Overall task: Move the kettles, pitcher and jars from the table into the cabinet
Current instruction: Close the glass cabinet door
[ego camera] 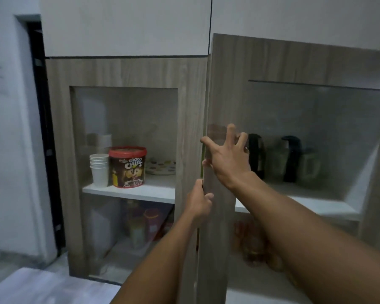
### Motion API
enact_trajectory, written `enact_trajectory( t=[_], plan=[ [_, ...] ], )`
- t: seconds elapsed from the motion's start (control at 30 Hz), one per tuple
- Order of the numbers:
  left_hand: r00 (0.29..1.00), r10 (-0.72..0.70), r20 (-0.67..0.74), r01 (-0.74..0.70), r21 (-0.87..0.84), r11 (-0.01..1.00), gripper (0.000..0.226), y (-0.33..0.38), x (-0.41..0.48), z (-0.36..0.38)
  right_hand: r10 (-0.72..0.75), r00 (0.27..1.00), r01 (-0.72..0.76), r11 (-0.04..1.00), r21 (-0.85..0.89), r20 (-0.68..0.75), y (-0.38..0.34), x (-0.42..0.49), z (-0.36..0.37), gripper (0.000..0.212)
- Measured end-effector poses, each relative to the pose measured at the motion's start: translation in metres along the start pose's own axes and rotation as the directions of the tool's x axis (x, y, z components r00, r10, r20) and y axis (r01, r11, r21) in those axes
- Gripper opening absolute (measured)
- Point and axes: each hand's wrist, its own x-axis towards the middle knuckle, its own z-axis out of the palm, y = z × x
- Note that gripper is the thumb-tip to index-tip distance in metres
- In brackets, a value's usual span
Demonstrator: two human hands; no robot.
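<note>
My left hand [199,198] is curled around the free edge of the grey wood-grain cabinet door with the glass pane [223,194], fingers wrapped behind it, thumb on the front. My right hand [227,157] lies flat on the face of that same door, higher up, fingers [230,130] spread wide apart. The door stands ajar. Behind its glass, on the white upper shelf [316,205], sit two clear kettles with black handles [291,159], side by side and blurred by the pane. To the left of the door, behind the closed neighbouring door, a red-lidded Choco Chips tub [127,166] stands beside a stack of white paper cups [99,168]. Jars on the lower shelf are too blurred to tell apart
</note>
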Motion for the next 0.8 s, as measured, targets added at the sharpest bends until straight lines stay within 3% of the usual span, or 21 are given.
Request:
enact_trajectory(
  t=[0.17,0.27,0.33,0.4,0.6,0.8],
  plan=[
    [1.000,-0.009,-0.024,0.010,0.077,0.997,0.040,-0.008,0.041,-0.005,0.032,0.999,-0.032,0.999,-0.020,0.020,-0.003,0.027,0.029,0.057],
    [0.982,0.117,-0.151,-0.080,0.233,0.969,0.082,-0.014,0.062,-0.010,0.062,0.998,-0.062,0.998,0.012,0.012,-0.001,0.042,0.043,0.090],
    [0.962,0.226,-0.154,-0.155,0.375,0.914,0.105,-0.019,0.077,-0.011,0.092,0.996,-0.092,0.996,-0.020,-0.007,0.001,0.050,0.053,0.110],
    [0.944,0.303,-0.133,-0.205,0.483,0.851,0.117,-0.021,0.093,-0.008,0.117,0.993,-0.117,0.989,-0.091,-0.014,0.004,0.057,0.064,0.117],
    [0.941,0.326,-0.088,-0.214,0.591,0.777,0.131,-0.035,0.130,0.001,0.144,0.989,-0.149,0.970,-0.193,-0.041,0.014,0.083,0.102,0.118],
    [0.924,0.367,-0.108,-0.244,0.573,0.782,0.137,-0.048,0.152,0.016,0.125,0.987,-0.147,0.955,-0.258,-0.099,0.022,0.102,0.119,0.114]
  ],
)
